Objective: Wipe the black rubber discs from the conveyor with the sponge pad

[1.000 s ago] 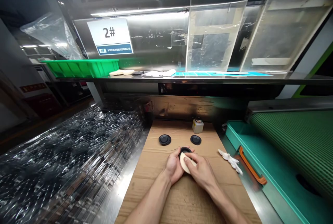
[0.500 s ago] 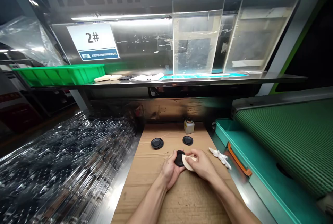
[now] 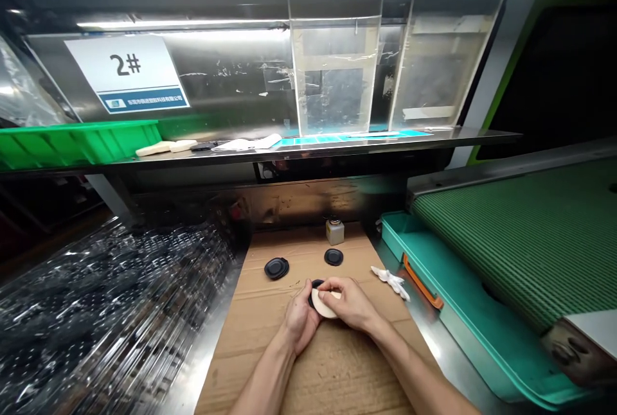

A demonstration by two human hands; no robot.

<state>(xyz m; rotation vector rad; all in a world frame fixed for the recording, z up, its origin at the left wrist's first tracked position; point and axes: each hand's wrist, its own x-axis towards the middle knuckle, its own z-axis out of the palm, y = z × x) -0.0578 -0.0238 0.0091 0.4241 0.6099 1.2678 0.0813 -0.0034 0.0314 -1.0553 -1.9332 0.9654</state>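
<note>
Both hands meet over a sheet of brown cardboard (image 3: 308,363). My left hand (image 3: 297,323) is closed around a round black part (image 3: 314,286), of which only the top edge shows. My right hand (image 3: 351,303) presses a round cream pad (image 3: 322,304) against that part, fingers curled over the pad. Two more black round parts lie on the cardboard beyond the hands, one to the left (image 3: 276,268) and one further right (image 3: 333,256). A small bottle (image 3: 335,230) stands behind them.
A crumpled white cloth (image 3: 391,281) lies right of the hands. A teal tray with an orange handle (image 3: 420,273) and a green ribbed belt (image 3: 520,235) fill the right. Clear plastic trays (image 3: 106,312) stack on the left. A shelf (image 3: 289,148) above carries a green bin (image 3: 72,142).
The view has swung to the right, so everything sits further left in the picture. The hands have stayed together on the black part, and the cream pad has shifted over it.
</note>
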